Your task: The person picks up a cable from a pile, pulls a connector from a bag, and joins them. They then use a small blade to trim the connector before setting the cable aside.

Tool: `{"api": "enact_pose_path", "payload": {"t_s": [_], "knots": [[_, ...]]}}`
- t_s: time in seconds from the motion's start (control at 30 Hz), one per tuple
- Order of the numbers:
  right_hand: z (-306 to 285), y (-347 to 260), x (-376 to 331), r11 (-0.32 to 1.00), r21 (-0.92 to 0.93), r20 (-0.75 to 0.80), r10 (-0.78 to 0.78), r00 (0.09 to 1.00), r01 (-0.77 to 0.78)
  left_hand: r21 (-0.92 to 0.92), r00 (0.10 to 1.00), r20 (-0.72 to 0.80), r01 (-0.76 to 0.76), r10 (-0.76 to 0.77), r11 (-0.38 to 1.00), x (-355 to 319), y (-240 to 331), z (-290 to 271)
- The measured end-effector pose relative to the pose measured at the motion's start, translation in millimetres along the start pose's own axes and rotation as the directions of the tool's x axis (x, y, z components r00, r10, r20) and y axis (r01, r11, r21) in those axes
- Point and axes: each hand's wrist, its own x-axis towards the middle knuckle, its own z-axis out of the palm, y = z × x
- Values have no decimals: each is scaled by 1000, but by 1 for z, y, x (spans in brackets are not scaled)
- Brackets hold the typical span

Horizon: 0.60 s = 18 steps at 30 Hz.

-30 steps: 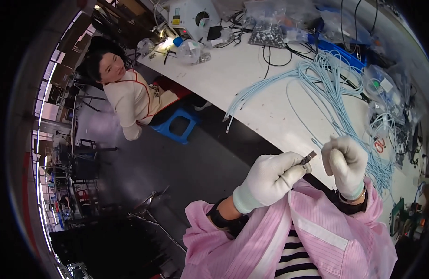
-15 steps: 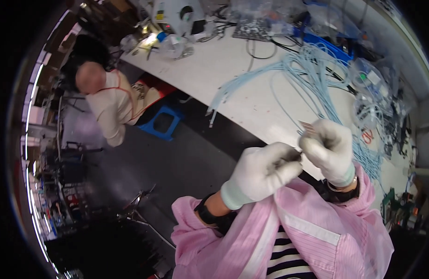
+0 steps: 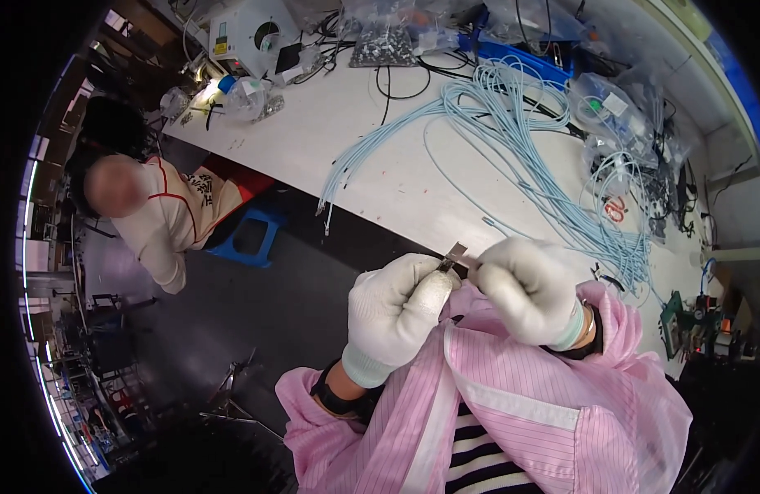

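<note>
My left hand (image 3: 400,309), in a white glove, pinches a small dark piece (image 3: 446,265) between thumb and fingertips. Against that piece stands a thin flat metallic strip (image 3: 457,250), brownish-grey. My right hand (image 3: 529,290), gloved too, is closed with its fingertips at the strip's right end and appears to grip it. The fingers hide part of both pieces, so I cannot tell whether they are joined. Both hands are raised in front of my pink striped jacket (image 3: 511,370), near the table's front edge.
The white table (image 3: 289,148) bears a tangle of light blue cables (image 3: 487,123), plastic bags of parts (image 3: 384,45) and a blue bin (image 3: 528,58). A white machine (image 3: 252,37) stands at its far end. To the left, a person (image 3: 162,210) sits near a blue stool (image 3: 250,239).
My view has shifted, so table and cables appear farther left. My hands have come level, and the strip, earlier sticking up from the right hand, now meets the dark piece at my left fingertips.
</note>
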Motion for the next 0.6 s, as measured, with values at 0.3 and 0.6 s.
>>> {"api": "enact_pose_path", "payload": {"t_s": [0.3,0.6], "knots": [[4,11,5,954,-234,64,-176,982,187,148,987,5,-160,161,976,8,-2,1],[6,16,-9,956,-265,25,-121,992,123,337,931,105,-364,350,868,9,-9,3]]}}
